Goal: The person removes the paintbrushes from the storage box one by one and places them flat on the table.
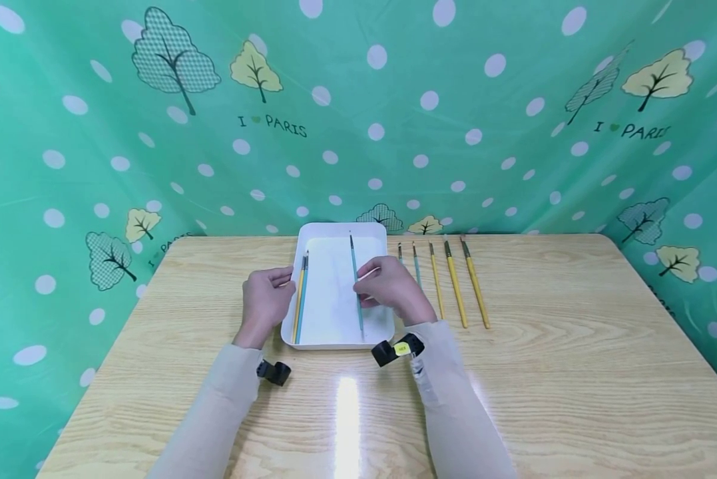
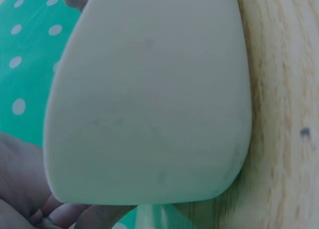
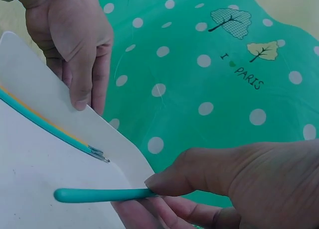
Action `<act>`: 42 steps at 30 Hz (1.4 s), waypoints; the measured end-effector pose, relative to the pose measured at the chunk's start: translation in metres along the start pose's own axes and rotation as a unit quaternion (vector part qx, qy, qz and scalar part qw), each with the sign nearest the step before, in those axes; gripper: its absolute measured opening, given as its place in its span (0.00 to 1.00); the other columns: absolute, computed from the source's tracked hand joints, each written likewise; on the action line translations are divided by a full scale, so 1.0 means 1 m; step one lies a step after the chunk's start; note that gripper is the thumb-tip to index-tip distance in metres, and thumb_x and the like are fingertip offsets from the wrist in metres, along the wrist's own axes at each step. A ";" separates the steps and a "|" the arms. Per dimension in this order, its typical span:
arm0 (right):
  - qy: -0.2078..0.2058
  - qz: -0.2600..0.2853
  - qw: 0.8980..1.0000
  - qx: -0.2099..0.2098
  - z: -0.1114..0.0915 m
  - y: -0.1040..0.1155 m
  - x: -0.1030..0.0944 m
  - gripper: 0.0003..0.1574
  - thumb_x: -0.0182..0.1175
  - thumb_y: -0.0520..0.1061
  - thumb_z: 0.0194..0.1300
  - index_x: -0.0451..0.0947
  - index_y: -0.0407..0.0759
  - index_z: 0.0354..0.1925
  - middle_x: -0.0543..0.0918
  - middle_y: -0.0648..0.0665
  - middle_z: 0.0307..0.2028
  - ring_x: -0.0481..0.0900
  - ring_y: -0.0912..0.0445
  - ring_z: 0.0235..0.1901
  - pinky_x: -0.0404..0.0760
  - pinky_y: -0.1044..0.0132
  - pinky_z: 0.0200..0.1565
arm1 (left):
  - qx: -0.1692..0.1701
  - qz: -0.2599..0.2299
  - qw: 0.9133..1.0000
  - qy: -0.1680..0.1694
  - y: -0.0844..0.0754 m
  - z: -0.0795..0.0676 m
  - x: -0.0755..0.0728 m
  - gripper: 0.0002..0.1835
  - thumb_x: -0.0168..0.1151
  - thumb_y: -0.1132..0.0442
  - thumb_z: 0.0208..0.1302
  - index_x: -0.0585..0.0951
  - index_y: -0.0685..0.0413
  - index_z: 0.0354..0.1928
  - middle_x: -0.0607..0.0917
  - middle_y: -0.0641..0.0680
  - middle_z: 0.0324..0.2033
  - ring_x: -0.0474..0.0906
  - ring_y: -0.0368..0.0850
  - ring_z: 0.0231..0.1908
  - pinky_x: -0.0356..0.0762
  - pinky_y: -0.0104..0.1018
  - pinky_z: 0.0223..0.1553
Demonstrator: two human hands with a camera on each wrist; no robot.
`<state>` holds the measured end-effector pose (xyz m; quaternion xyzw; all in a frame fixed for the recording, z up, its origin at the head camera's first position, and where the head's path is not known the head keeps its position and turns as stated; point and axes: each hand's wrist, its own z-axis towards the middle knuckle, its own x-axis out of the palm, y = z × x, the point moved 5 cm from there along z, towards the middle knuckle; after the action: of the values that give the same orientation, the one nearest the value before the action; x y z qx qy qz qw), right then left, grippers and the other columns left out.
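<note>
A white tray (image 1: 328, 293) lies on the table, and my left hand (image 1: 267, 296) grips its left rim, thumb over the edge and fingers outside, as the right wrist view shows. The tray's outer wall (image 2: 149, 99) fills most of the left wrist view. Between thumb and fingers, my right hand (image 1: 388, 286) pinches a teal paintbrush (image 1: 354, 256) over the tray's right half, bristles pointing away from me. A yellow paintbrush (image 1: 299, 299) and another teal paintbrush (image 1: 303, 293) lie side by side along the tray's left wall.
To the right of the tray several paintbrushes lie in a row, among them a thick yellow paintbrush (image 1: 475, 286) and a partly covered teal paintbrush (image 1: 417, 265). A green dotted curtain (image 1: 346, 100) hangs behind the wooden table (image 1: 574, 346).
</note>
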<state>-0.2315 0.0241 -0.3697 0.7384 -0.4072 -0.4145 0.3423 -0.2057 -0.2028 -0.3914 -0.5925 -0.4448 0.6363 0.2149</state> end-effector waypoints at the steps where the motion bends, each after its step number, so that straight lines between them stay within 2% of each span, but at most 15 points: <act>1: -0.001 0.002 1.000 0.001 0.000 0.000 -0.001 0.15 0.67 0.38 0.65 0.78 0.40 0.49 0.85 0.39 0.41 0.88 0.51 0.33 0.91 0.55 0.45 | 0.000 0.000 1.000 0.000 0.000 0.000 0.000 0.18 0.58 0.67 0.73 0.81 0.58 0.62 0.86 0.62 0.58 0.84 0.56 0.59 0.86 0.46 0.56; 16: -0.020 0.016 1.000 -0.007 -0.002 -0.004 -0.020 0.15 0.65 0.37 0.67 0.77 0.40 0.51 0.85 0.37 0.43 0.88 0.48 0.37 0.91 0.55 0.45 | 0.001 0.000 1.000 -0.003 0.000 0.000 0.000 0.18 0.59 0.67 0.72 0.81 0.58 0.62 0.86 0.62 0.58 0.84 0.56 0.58 0.86 0.45 0.55; 24: -0.020 0.023 1.000 -0.006 -0.002 -0.006 -0.028 0.15 0.65 0.36 0.66 0.77 0.39 0.51 0.84 0.37 0.44 0.87 0.48 0.37 0.91 0.62 0.39 | 0.002 0.001 1.000 -0.003 -0.001 0.000 0.000 0.18 0.59 0.67 0.72 0.81 0.58 0.62 0.86 0.62 0.58 0.84 0.56 0.58 0.86 0.46 0.55; 35: -0.028 0.020 0.999 -0.004 -0.004 -0.013 -0.045 0.18 0.62 0.38 0.68 0.76 0.39 0.55 0.84 0.37 0.47 0.86 0.49 0.37 0.90 0.54 0.48 | -0.008 0.002 1.000 -0.001 0.001 0.000 0.001 0.18 0.57 0.66 0.73 0.81 0.57 0.62 0.85 0.61 0.59 0.84 0.56 0.59 0.86 0.45 0.56; 42: -0.034 0.022 0.999 -0.003 -0.005 -0.016 -0.055 0.19 0.61 0.39 0.69 0.75 0.38 0.57 0.84 0.36 0.50 0.86 0.50 0.38 0.89 0.49 0.53 | -0.003 0.003 1.000 -0.007 0.000 0.000 0.001 0.18 0.58 0.67 0.73 0.81 0.58 0.62 0.85 0.62 0.58 0.84 0.56 0.58 0.86 0.46 0.55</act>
<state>-0.2394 0.0804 -0.3632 0.7135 -0.4338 -0.4328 0.3398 -0.2054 -0.2024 -0.3921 -0.5904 -0.4463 0.6396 0.2078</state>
